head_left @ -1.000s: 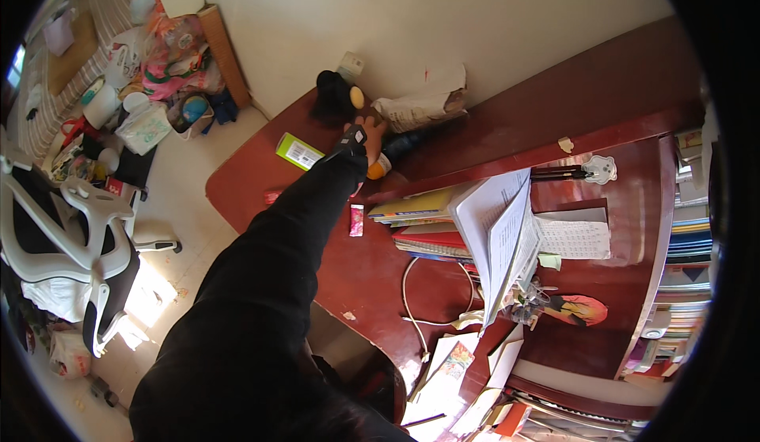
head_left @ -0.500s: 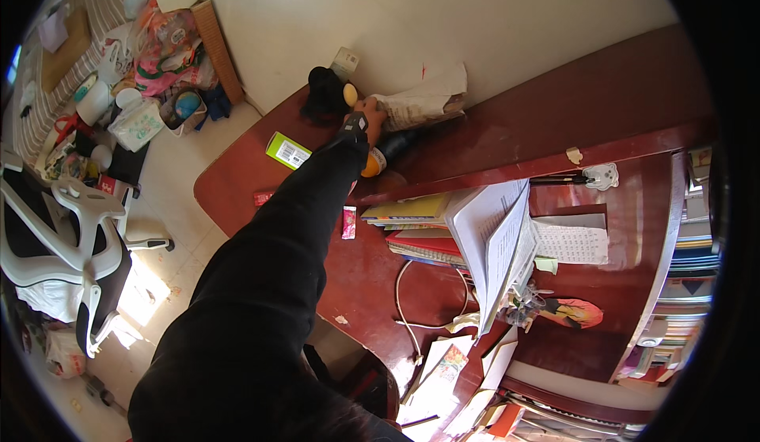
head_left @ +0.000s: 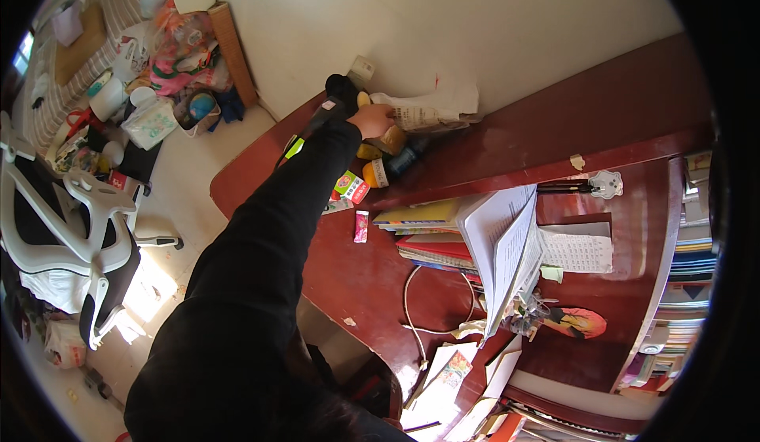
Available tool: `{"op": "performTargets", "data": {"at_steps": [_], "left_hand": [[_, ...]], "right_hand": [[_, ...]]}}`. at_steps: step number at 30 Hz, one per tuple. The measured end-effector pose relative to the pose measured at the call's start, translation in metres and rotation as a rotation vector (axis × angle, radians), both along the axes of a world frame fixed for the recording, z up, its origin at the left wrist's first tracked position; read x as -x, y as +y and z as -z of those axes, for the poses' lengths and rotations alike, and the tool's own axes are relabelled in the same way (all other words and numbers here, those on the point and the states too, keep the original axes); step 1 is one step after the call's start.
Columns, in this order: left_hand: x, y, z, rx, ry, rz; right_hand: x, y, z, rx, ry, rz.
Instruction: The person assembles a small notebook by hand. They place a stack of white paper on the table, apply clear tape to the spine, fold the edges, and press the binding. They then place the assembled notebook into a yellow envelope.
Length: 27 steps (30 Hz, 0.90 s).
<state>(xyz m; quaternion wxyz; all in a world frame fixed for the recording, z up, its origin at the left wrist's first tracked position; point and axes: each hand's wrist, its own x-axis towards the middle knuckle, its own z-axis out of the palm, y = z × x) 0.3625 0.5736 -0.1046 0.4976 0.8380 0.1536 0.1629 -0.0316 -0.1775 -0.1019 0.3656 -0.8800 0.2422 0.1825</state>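
My left hand (head_left: 370, 119) reaches across the red-brown desk from a black sleeve. Its fingers are bent over a brown rounded object (head_left: 390, 140); what lies inside the grip is hidden. Beside the wrist is a dark device (head_left: 326, 106) with a small pale square. A dark bottle (head_left: 404, 159) with an orange cap (head_left: 374, 174) lies below the hand, next to a yellow item (head_left: 367, 151). Crumpled printed paper (head_left: 427, 111) touches the fingers' far side. Past the hand are a black object (head_left: 340, 87) and a pale small box (head_left: 361, 68). My right hand is out of view.
A green-and-red box (head_left: 351, 187) and a pink packet (head_left: 362, 227) lie near the forearm. Books and papers (head_left: 499, 240) stand on the desk, beside a white cable (head_left: 406, 299). A white-framed chair (head_left: 83, 236) and a bag-covered bed (head_left: 186, 46) are at left.
My forearm has shifted left and the wrist has turned, uncovering the brown and yellow objects and the green-and-red box. The whole view has moved slightly.
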Motion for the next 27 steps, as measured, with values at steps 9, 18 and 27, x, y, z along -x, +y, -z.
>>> {"op": "performTargets", "data": {"at_steps": [9, 18, 27], "left_hand": [[0.044, 0.004, -0.043, 1.450, -0.077, -0.228], [0.213, -0.021, -0.121, 1.305, -0.334, -0.084], [0.373, -0.199, -0.148, 1.525, 0.267, 0.466]], "right_hand": [[0.013, -0.015, 0.005, -0.048, -0.028, -0.037], [0.012, -0.008, 0.006, -0.216, -0.159, -0.116], [-0.010, 0.094, -0.079, -0.111, -0.165, -0.369]]}}
